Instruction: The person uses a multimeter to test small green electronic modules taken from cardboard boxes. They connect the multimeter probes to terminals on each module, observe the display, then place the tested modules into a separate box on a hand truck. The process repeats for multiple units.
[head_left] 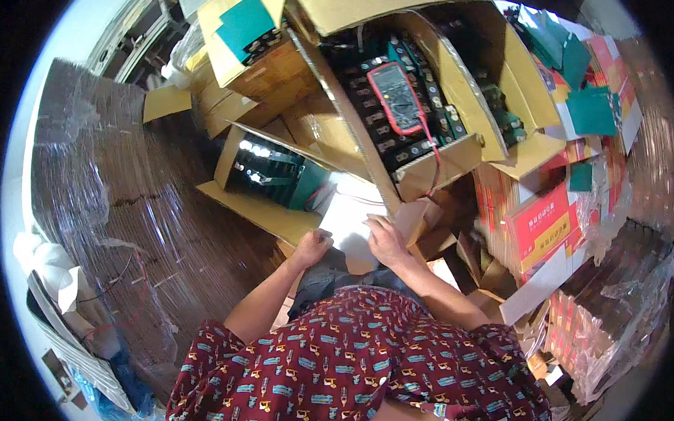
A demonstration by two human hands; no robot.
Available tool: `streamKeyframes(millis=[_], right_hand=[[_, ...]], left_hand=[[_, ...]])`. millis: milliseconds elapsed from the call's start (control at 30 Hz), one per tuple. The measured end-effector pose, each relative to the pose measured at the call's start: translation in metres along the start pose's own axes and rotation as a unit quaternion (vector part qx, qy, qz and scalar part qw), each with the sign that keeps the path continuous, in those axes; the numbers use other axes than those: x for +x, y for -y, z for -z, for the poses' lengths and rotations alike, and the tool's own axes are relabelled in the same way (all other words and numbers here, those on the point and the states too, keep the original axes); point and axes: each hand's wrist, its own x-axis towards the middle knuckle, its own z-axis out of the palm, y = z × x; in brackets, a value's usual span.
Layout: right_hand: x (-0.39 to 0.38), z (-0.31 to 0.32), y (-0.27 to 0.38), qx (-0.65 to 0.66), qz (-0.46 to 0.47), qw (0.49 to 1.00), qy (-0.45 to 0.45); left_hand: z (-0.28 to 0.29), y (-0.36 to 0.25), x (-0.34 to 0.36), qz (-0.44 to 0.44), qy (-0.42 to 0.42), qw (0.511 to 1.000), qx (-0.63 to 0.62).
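A glaring white panel [346, 223], possibly a sheet or a carton flap, lies between my hands in front of my waist. My left hand [311, 250] is closed at its left edge, and what the fingers pinch is too small to make out. On the right edge, my right hand [387, 243] grips the panel with bent fingers. Just beyond, an open carton [252, 215] holds dark batteries with shiny tops [265, 168] and a green card [308, 183]. A red multimeter [397, 98] rests on black batteries in a larger carton [443, 166], its red lead hanging over the front.
Flattened cardboard stacks [121, 196] rise at my left. To the right stand red and yellow printed cartons [542, 229], some with green cards [593, 112] on top. Clear plastic wrap [630, 304] covers a stack at lower right. Another carton [273, 72] stands at the back left.
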Motion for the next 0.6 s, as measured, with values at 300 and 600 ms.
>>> streamKeyframes(millis=[300, 600], right_hand=[[0.095, -0.053, 0.023, -0.205, -0.214, 0.919, 0.259], [0.023, 0.062, 0.07, 0.022, 0.008, 0.913, 0.406]], left_hand=[[0.016, -0.008, 0.02, 0.212, 0.056, 0.89, -0.4], [0.004, -0.023, 0.057, 0.222, -0.108, 0.589, -0.769]])
